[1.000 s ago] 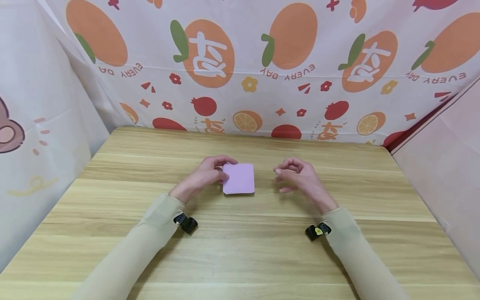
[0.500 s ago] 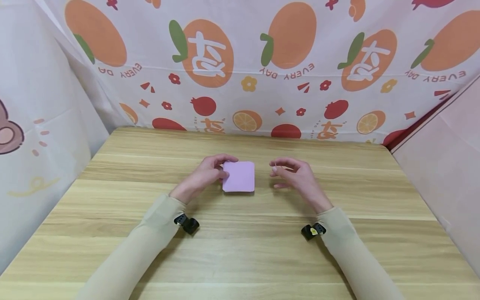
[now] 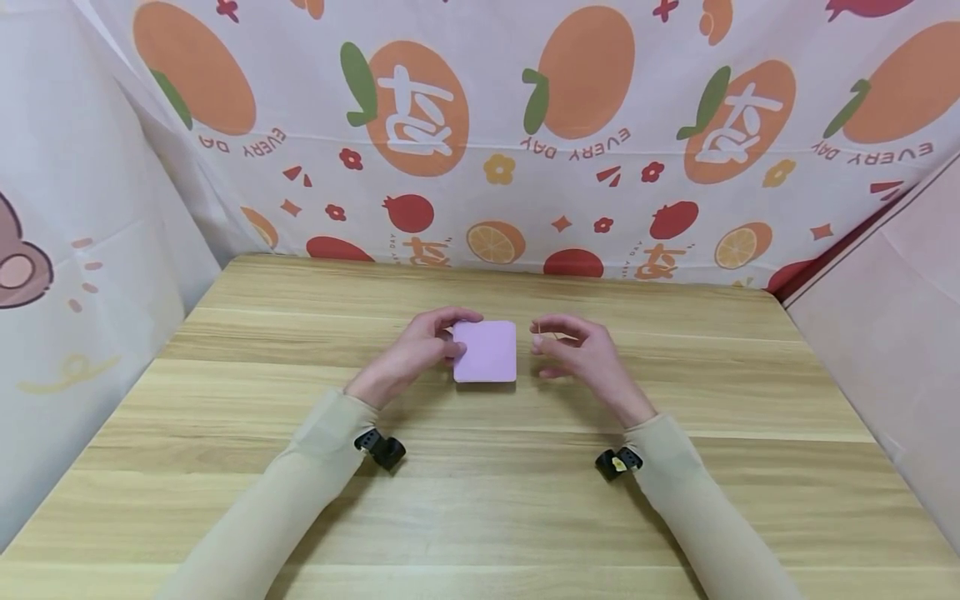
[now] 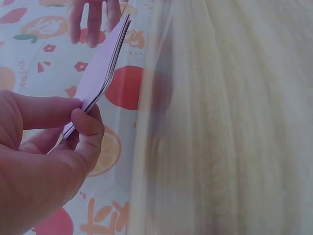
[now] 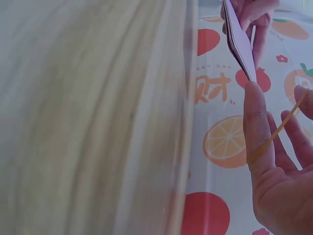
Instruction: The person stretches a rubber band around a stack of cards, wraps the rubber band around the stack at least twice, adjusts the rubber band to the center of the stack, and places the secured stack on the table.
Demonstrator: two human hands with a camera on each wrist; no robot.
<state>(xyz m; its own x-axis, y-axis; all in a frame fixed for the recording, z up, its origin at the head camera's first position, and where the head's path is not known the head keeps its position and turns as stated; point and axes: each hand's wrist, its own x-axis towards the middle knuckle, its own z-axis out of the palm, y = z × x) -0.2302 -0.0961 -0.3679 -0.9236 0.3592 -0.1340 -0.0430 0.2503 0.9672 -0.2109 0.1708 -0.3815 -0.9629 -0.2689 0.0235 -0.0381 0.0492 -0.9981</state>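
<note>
My left hand (image 3: pixel 420 340) grips a thin stack of lilac square cards (image 3: pixel 487 352) by its left edge, thumb on the near face and fingers behind. Several layers show along the stack's edge in the left wrist view, where it stands tilted above the table. A thin yellowish rubber band (image 5: pixel 282 126) is stretched across my right hand (image 3: pixel 583 348), between the thumb and another finger. That hand is just right of the stack, its fingers spread and bent. One fingertip overlaps the stack's lower corner in the right wrist view.
The wood-grain table (image 3: pixel 480 500) lies under both hands. A white curtain printed with oranges (image 3: pixel 585 71) hangs along its far edge, and pale cloths (image 3: pixel 82 167) stand at the sides. Each wrist wears a small black camera (image 3: pixel 386 452).
My right hand has moved left, closer to the stack, with the rubber band on its fingers. My left hand has shifted slightly right and lifts the cards a little.
</note>
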